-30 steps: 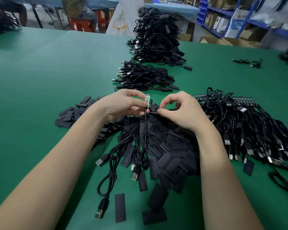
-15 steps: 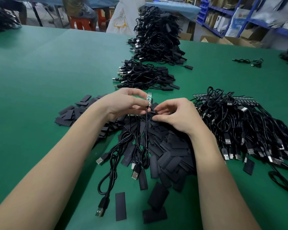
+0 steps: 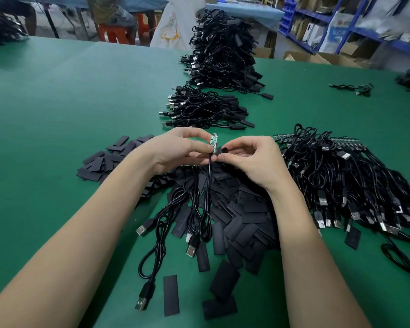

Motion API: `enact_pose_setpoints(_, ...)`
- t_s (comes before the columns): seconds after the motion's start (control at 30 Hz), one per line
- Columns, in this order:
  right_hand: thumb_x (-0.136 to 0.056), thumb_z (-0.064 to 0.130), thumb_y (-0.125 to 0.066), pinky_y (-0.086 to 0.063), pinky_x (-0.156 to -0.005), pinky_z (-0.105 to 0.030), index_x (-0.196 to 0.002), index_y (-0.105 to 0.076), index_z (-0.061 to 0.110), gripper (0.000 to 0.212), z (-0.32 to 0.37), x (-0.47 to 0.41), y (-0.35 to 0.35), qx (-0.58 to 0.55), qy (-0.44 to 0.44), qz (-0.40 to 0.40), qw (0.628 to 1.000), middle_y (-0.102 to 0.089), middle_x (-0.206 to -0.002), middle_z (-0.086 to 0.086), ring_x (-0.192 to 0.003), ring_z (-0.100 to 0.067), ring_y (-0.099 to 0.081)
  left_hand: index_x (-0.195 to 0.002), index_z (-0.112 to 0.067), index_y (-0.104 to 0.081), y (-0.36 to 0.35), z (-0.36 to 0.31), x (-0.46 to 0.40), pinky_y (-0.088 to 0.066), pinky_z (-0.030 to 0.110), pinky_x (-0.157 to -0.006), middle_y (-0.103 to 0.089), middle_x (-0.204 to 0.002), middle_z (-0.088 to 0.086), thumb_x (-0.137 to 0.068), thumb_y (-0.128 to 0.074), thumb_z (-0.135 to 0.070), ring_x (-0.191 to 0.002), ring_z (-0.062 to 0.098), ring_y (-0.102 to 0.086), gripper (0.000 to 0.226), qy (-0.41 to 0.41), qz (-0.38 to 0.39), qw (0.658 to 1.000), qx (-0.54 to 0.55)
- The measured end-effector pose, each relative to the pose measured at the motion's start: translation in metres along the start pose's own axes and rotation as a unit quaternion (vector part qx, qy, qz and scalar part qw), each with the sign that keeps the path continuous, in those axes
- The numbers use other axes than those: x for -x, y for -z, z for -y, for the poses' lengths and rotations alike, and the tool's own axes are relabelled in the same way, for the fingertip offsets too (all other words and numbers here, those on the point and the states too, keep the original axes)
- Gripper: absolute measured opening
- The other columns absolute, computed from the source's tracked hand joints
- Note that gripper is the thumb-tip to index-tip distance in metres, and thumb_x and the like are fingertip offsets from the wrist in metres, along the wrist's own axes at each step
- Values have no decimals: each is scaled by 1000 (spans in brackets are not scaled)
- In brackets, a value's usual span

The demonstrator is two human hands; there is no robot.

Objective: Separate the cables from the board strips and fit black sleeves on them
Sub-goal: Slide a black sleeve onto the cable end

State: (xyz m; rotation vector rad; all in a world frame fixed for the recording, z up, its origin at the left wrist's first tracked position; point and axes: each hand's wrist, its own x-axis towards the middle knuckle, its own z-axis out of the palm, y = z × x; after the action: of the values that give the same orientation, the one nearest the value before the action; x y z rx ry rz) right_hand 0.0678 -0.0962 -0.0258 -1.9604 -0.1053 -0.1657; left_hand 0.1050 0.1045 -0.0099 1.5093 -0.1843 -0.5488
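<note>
Right hand [image 3: 251, 159] lifted off the heap of black sleeves [image 3: 242, 209], where a second ago its fingertips dug among the pieces. Now raised level with the left hand [image 3: 180, 150], thumb and forefinger pinching one black sleeve [image 3: 223, 150] picked from the heap. Sleeve brought just beside the lower end of the small green board [image 3: 214, 142], close to where the cable [image 3: 208, 181] leaves it. Gap between the two hands narrowed to almost nothing.
</note>
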Motion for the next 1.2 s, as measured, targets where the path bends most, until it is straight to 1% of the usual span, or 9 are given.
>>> enact_pose_setpoints(0.07, -72, 16, -92, -62, -74, -28, -84, -79, 21, 19, 1, 0, 0, -43, -6, -17, 999, -78, -79, 2, -74, -13, -75, -97, -11, -65, -1, 0, 1, -58, 22, -73, -75, -87, 10, -93, -65, 1, -81, 17, -73, 13, -1, 7, 1000, 1)
enact_pose_setpoints(0.17, -75, 10, -89, -61, -66, -26, -87, -78, 16, 18, 4, 0, 1, -152, -32, -34, 987, -79, -80, -5, -71, -18, -75, -102, -10, -65, -4, -1, 2, -57, 21, -73, -76, -88, 8, -94, -65, 0, -82, 16, -74, 13, -2, 22, 1000, 5)
enact_pose_setpoints(0.27, -78, 5, -85, -61, -68, -25, -92, -76, 8, 17, 5, 0, 2, -277, -50, -60, 958, -79, -85, -11, -77, -22, -76, -108, -8, -62, -9, -2, 2, -57, 20, -73, -75, -91, 8, -92, -66, 0, -83, 17, -75, 18, 9, 33, 999, 40)
enact_pose_setpoints(0.43, -83, 2, -80, -60, -70, -25, -93, -74, 4, 11, 4, -4, 2, -408, -78, -107, 904, -78, -83, -10, -76, -20, -76, -102, -9, -63, -19, -2, 3, -57, 19, -68, -75, -89, 8, -93, -64, 1, -79, 16, -74, 13, 16, 45, 996, 73)
enact_pose_setpoints(0.53, -85, 5, -79, -60, -71, -25, -95, -75, 4, 10, 2, -6, 0, -431, -82, -109, 892, -77, -83, -11, -76, -17, -75, -99, -10, -64, -24, -1, 3, -57, 18, -65, -75, -87, 7, -93, -64, 0, -78, 15, -74, 12, 20, 53, 995, 81)
enact_pose_setpoints(0.7, -86, 7, -78, -58, -67, -21, -96, -75, 6, 11, 2, -9, -3, -474, -97, -111, 868, -78, -85, -9, -76, -13, -75, -99, -10, -65, -28, -1, 3, -57, 18, -66, -75, -89, 6, -93, -63, 0, -79, 14, -73, 12, 27, 65, 993, 90)
enact_pose_setpoints(0.93, -88, 4, -75, -59, -70, -24, -97, -74, 4, 9, 4, -9, -5, -477, -99, -92, 869, -77, -87, -10, -78, -14, -75, -98, -10, -66, -30, -3, 4, -58, 17, -67, -74, -83, 3, -95, -60, 0, -74, 11, -72, 12, 26, 54, 993, 101)
enact_pose_setpoints(1.03, -90, 4, -73, -59, -71, -24, -96, -74, 5, 7, 5, -8, -3, -478, -100, -78, 869, -77, -87, -10, -79, -14, -75, -97, -11, -66, -29, -4, 5, -57, 17, -62, -74, -83, 3, -95, -60, 0, -73, 11, -72, 12, 24, 49, 993, 102)
enact_pose_setpoints(1.2, -88, 4, -75, -60, -73, -25, -93, -75, 5, 6, 6, -7, -1, -442, -91, -76, 889, -78, -87, -11, -81, -17, -76, -95, -10, -66, -27, -2, 3, -56, 18, -62, -74, -83, 5, -92, -64, 0, -74, 14, -72, 11, 7, 43, 997, 63)
